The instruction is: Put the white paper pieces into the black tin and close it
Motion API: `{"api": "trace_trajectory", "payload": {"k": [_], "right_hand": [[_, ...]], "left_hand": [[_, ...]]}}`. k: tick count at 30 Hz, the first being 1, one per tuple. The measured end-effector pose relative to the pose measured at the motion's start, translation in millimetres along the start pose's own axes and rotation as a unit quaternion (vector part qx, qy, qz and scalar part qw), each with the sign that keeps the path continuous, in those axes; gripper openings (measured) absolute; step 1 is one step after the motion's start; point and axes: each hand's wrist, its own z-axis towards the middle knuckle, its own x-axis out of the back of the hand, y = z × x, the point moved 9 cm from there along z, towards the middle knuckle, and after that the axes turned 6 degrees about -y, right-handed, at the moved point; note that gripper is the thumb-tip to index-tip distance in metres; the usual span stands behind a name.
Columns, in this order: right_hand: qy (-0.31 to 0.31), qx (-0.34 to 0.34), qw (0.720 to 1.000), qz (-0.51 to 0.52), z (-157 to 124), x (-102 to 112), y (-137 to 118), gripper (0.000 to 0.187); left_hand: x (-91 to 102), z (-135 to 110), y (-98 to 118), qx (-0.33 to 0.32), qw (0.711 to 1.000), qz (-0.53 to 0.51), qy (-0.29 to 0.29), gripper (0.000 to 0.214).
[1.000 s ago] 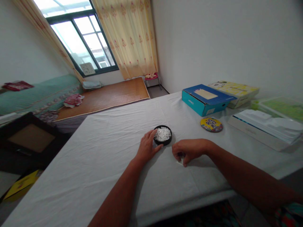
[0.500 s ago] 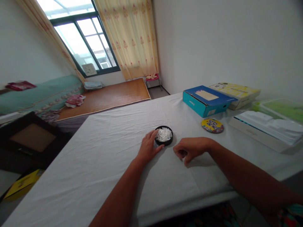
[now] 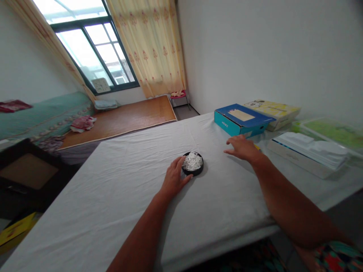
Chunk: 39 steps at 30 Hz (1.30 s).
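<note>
A small round black dish point(image 3: 193, 172) full of several small white pieces point(image 3: 193, 163) sits near the middle of the table with the white cloth point(image 3: 113, 196). My left hand point(image 3: 173, 178) rests on the cloth against the dish's left rim, fingers curved round its side. My right hand point(image 3: 241, 148) is stretched out flat to the right, fingers apart, over the yellow patterned disc point(image 3: 257, 147), which it almost wholly hides. Nothing shows in its fingers.
A blue box point(image 3: 241, 121) and a yellow box point(image 3: 272, 109) lie at the table's far right by the wall. A flat white box point(image 3: 306, 153) and a green-lidded clear box point(image 3: 331, 130) lie nearer. A bed and a window are at left.
My right hand has left the spot in front of the dish, opened from a pinch and moved right and away to the yellow disc. The left hand stays at the dish.
</note>
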Motion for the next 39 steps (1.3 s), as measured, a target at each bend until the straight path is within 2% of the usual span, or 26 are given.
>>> {"api": "trace_trajectory", "payload": {"k": [2,5,11,15,18,20,21,23,25,27,29,32,39], "right_hand": [[-0.047,-0.068,0.996,-0.030,-1.7,-9.3,32.4,0.048],[-0.096,-0.098,0.990,-0.027,-1.4,-23.0,52.1,0.056],[-0.130,-0.112,0.985,-0.025,3.8,-38.4,52.6,0.053],[-0.104,-0.105,0.989,-0.022,6.7,-39.1,56.2,0.066],[-0.093,-0.075,0.993,0.000,9.9,-38.5,56.7,0.065],[-0.073,-0.024,0.996,0.039,12.2,-31.0,39.7,0.061],[-0.050,0.018,0.996,0.073,12.4,-23.2,23.0,0.060],[0.005,0.123,0.980,0.155,7.1,-2.7,-23.3,0.063],[0.043,0.228,0.948,0.219,-6.0,14.8,-76.2,0.067],[0.040,0.301,0.926,0.226,-20.3,19.0,-123.7,0.070],[0.014,0.328,0.925,0.190,-29.5,11.7,-155.8,0.070],[-0.019,0.316,0.941,0.118,-32.2,-4.8,-173.1,0.068],[-0.021,0.288,0.955,0.067,-26.8,-14.7,-172.8,0.066]], "left_hand": [[-0.3,0.3,0.0,0.001,1.000,-0.001,0.000,0.076],[-1.0,0.8,-2.1,0.018,1.000,0.004,-0.002,0.079],[-3.3,0.2,-6.7,0.042,0.999,0.008,-0.018,0.081],[-3.4,-0.5,-6.2,0.027,0.999,0.004,-0.018,0.082],[-2.7,-0.6,-4.3,0.024,0.999,0.003,-0.021,0.083],[-1.9,-0.4,-2.3,0.026,0.999,0.000,-0.022,0.082],[-1.7,-0.3,-1.1,0.026,0.999,-0.002,-0.023,0.083],[-2.2,0.1,1.2,0.023,0.999,-0.006,-0.024,0.083],[-3.8,0.2,2.3,0.019,0.999,-0.007,-0.026,0.084],[-5.0,0.1,2.3,0.015,1.000,-0.006,-0.024,0.083],[-5.3,-0.2,2.3,0.010,1.000,-0.007,-0.018,0.082],[-4.3,-0.4,1.5,0.006,1.000,-0.012,-0.009,0.081],[-6.8,1.4,-5.7,0.014,0.999,-0.044,-0.003,0.084]]}}
